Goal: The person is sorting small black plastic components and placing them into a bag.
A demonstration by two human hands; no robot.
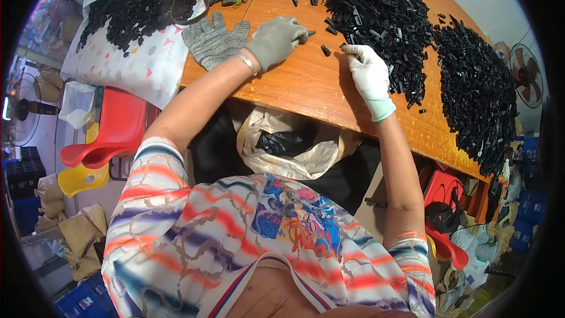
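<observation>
Centre frame, the grey-gloved left hand (275, 40) pinches a small black plastic clip (310, 33) clear of the heap; the white-gloved right hand (369, 76) rakes, fingers curled, at the big black pile's (376, 12) edge, grip unclear.

Grey-gloved left hand (275, 40) pinching a small black plastic part (310, 33) over a wooden table (306, 85), white-gloved right hand (371, 79) touching the edge of a heap of black plastic parts (376, 15), spare grey knit glove (213, 40) just beside the left hand, open plastic bag (288, 144) below the table edge.

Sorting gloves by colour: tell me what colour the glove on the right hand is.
White, on the right hand; head view.
</observation>
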